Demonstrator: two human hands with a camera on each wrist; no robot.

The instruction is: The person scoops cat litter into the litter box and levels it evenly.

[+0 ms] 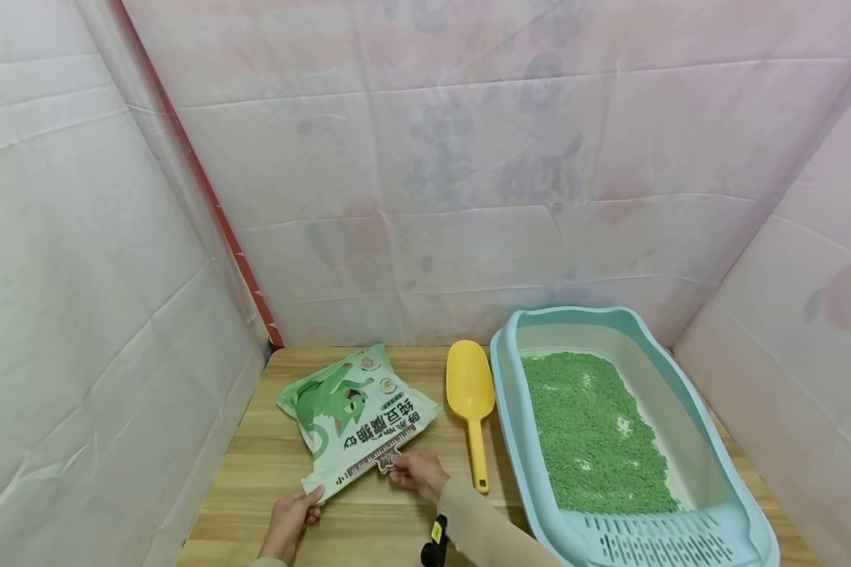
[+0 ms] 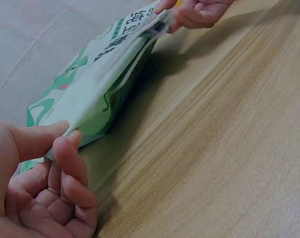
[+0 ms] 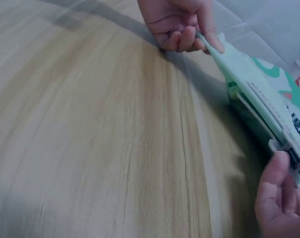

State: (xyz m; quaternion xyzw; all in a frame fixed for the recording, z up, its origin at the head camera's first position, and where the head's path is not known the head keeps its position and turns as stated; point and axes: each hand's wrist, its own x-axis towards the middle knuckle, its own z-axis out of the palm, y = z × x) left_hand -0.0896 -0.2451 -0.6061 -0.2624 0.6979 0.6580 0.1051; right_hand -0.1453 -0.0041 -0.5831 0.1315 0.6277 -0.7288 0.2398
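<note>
A pale green cat litter bag (image 1: 358,417) with a green cartoon cat lies tilted on the wooden table. My left hand (image 1: 290,520) pinches the bag's near left corner between thumb and fingers, also plain in the left wrist view. At the bag's near edge, my right hand (image 1: 418,474) pinches a small grey-and-dark clip (image 3: 287,148) with thumb and fingertips. The clip sits on the edge beside a striped, ruler-like band (image 1: 379,455). In the left wrist view, the near edge of the bag (image 2: 98,96) is lifted off the table, and its underside shows folds.
A yellow scoop (image 1: 470,386) lies just right of the bag. Beyond it, a light blue litter box (image 1: 514,441) holds green pellets (image 1: 589,433) and has a slotted front ledge. The wooden table (image 1: 241,472) is closed in by white sheet walls (image 1: 468,260).
</note>
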